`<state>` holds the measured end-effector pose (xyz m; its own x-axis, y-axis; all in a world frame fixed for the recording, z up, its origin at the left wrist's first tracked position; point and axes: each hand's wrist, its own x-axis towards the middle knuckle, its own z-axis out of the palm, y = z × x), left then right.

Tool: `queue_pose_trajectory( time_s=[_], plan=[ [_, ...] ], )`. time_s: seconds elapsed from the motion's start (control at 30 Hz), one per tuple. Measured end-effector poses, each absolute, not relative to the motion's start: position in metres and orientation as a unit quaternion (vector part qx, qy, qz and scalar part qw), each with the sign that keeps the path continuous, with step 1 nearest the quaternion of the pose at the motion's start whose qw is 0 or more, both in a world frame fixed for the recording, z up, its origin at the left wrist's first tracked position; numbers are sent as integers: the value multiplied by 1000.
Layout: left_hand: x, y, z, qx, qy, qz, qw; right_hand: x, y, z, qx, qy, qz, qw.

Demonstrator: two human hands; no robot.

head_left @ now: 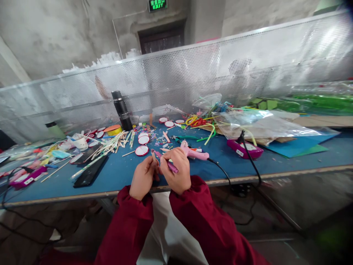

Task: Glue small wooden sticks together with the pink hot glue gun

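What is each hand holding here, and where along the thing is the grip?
The right hand grips a purple pipe cleaner around its middle. The left hand pinches a wooden stick by its lower end.

Left hand (142, 179) hides most of the stick (153, 155); only the tip shows. Right hand (176, 173) covers the pen's (168, 164) middle. Beads (143, 129) too small to tell apart. Bags (317, 99) at right blurred, cut by edge.

Purple stick (168, 164), pink glue gun (193, 152), blue table (121, 173).
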<state>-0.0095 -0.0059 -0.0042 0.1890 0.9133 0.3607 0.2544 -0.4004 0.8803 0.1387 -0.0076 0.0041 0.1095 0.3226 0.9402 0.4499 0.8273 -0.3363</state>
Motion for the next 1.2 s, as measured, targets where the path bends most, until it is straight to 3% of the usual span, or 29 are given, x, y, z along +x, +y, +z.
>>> queue_pose_trajectory(
  time_s=[1.2],
  plan=[
    [-9,-5,-5,684,428,477,348,138,-8,7,-284,-676,-41,679]
  ],
)
